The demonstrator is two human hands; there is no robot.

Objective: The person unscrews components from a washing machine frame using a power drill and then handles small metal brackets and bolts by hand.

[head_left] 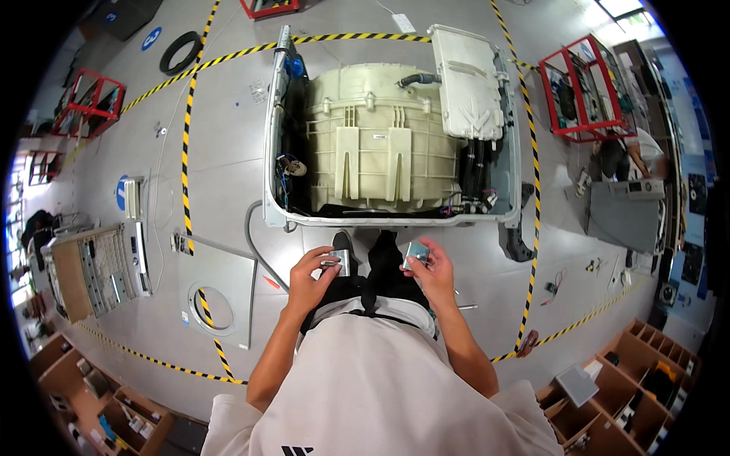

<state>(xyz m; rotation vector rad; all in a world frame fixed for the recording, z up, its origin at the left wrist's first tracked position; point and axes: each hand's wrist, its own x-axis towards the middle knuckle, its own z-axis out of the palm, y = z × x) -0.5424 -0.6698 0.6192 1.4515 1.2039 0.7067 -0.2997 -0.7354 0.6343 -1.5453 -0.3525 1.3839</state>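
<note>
My left hand (307,278) is closed on a small silvery metal piece (341,263), held at its edge. In my right hand (433,275) is a similar small boxy metal piece (415,253), pinched between thumb and fingers. Both hands are apart, in front of my waist. Beyond them stands an opened washing machine (365,221), its large cream plastic tub (372,114) exposed. A white plastic housing (470,83) sits at the tub's upper right, with a dark corrugated hose (420,79) beside it. The exact kind of the two metal pieces is too small to make out.
A grey front panel with a round hole (242,281) lies on the floor at left. A grey hose (255,235) curves beside the machine. Red-framed carts (582,91) stand around the taped floor. Wooden compartment boxes (620,372) are at lower right. Another person (635,156) bends at far right.
</note>
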